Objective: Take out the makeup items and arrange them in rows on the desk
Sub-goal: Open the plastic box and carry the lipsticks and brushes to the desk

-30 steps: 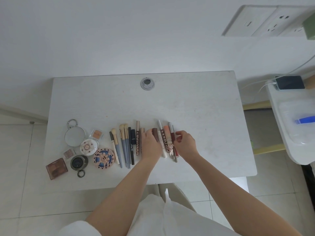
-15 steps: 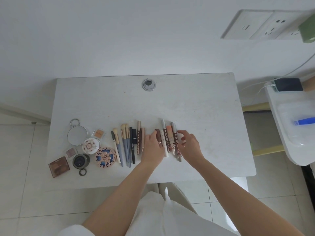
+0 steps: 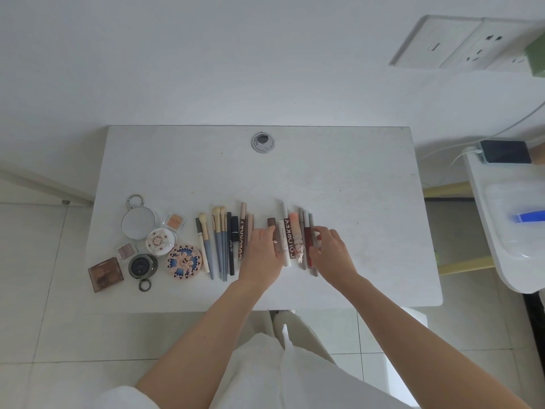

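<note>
White desk (image 3: 324,172) against white wall (image 3: 206,54), tiled floor (image 3: 44,335).

- Far past my fingers, a cable grommet (image 3: 263,142).
- Up and right of my fingers, wall sockets (image 3: 460,42).
- Well right of them, a charging phone (image 3: 505,151) and a blue pen (image 3: 528,216).

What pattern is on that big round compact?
Blue petals on peach, the round compact, head view.
</note>
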